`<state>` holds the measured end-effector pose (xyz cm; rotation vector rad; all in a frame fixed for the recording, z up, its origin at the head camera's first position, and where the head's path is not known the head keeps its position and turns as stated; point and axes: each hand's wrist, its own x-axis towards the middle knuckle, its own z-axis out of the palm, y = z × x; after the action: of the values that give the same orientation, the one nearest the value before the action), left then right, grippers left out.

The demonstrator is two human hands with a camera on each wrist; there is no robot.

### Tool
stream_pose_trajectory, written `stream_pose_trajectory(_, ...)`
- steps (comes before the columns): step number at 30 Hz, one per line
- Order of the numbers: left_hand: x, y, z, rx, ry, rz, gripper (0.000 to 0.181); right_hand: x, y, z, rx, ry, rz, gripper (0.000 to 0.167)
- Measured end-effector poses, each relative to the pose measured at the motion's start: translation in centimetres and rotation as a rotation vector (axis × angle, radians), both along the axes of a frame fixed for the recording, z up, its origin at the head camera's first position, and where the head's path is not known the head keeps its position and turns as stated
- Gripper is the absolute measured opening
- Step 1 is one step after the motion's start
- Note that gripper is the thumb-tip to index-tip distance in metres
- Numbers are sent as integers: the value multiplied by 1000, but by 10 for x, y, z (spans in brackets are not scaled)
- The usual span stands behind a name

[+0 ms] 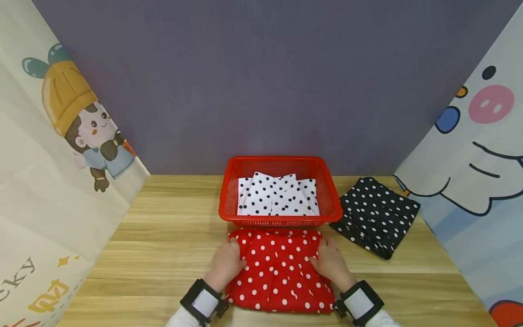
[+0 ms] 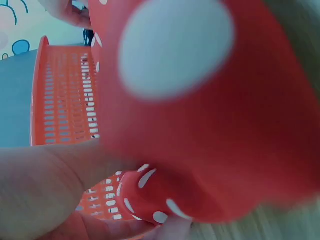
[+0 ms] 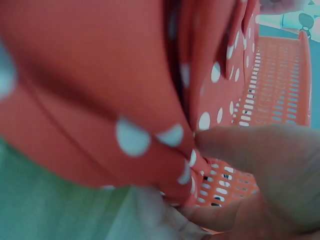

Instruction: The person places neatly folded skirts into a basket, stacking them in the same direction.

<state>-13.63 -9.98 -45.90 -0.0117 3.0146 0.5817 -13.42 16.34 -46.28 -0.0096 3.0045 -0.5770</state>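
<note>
A folded red cloth with white dots [image 1: 278,272] lies in front of the red basket, held at both sides. My left hand [image 1: 227,263] pinches its left side, thumb on top and fingers beneath, as the left wrist view shows. On the opposite side my right hand [image 1: 333,263] grips the cloth the same way; in the right wrist view the thumb [image 3: 235,145] presses on the layered folds [image 3: 200,90]. Part of the fingers of each hand is hidden under the fabric.
Behind the red cloth stands a red basket [image 1: 278,221] holding folded white cloth with black dots [image 1: 278,195]. To its right lies a folded black cloth with white dots [image 1: 373,215], close to the basket. A grey wall [image 1: 269,81] rises behind the wooden table [image 1: 163,254].
</note>
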Motion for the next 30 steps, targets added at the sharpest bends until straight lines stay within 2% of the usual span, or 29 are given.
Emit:
stream_pose_trajectory(7, 0, 2, -4, 73, 46, -47, 45, -1, -1, -3, -61, -18, -5, 54)
stream_pose_trajectory(12, 1, 1, -5, 109, 53, -76, 29, 0, 0, -3, -130, -73, 7, 48)
stream_pose_trajectory(15, 1, 0, -4, 119, 42, -79, 28, 1, 2, -2, -176, -86, 19, 43)
stream_pose_trajectory(23, 4, -5, -2, 261, -65, -32, 36, 4, 5, -5, -199, 13, 67, 35)
stream_pose_trajectory(28, 11, -9, 0, 271, -44, -42, 42, 11, 5, -4, -210, 88, 69, 34)
stream_pose_trajectory(30, 15, -10, 1, 284, -35, -45, 43, 15, 5, -2, -210, 90, 61, 34)
